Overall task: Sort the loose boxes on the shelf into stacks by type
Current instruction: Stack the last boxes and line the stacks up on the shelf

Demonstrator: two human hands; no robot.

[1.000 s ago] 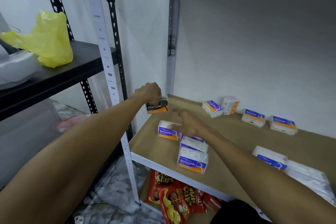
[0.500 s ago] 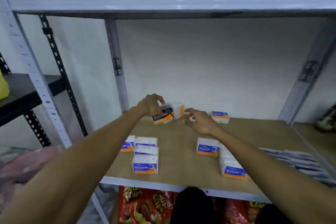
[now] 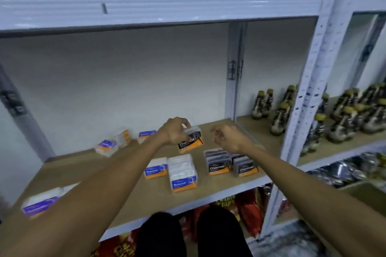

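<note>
My left hand (image 3: 174, 131) grips a black-and-orange Charcoal box (image 3: 191, 141), held in the air above the middle of the wooden shelf (image 3: 133, 200). My right hand (image 3: 228, 139) hovers just right of it, fingers apart and empty. Below the right hand stand two Charcoal stacks (image 3: 219, 162) (image 3: 244, 165) side by side. Left of them sit two blue-and-orange Round stacks (image 3: 182, 173) (image 3: 156, 170). Loose blue-and-orange boxes lie at the back left (image 3: 106, 146) (image 3: 146, 134), and another blurred one (image 3: 40, 204) lies at the front left, partly behind my forearm.
A white steel upright (image 3: 309, 94) bounds the shelf on the right; beyond it stand several dark bottles (image 3: 344, 110). The shelf above (image 3: 158, 6) hangs low overhead. Red snack bags (image 3: 248, 210) fill the level below. My knees (image 3: 188, 233) press near the shelf's front edge.
The view has swung right along the shelf. My left hand carried the Charcoal box rightward over to the Charcoal stacks; my right hand moved alongside, empty.
</note>
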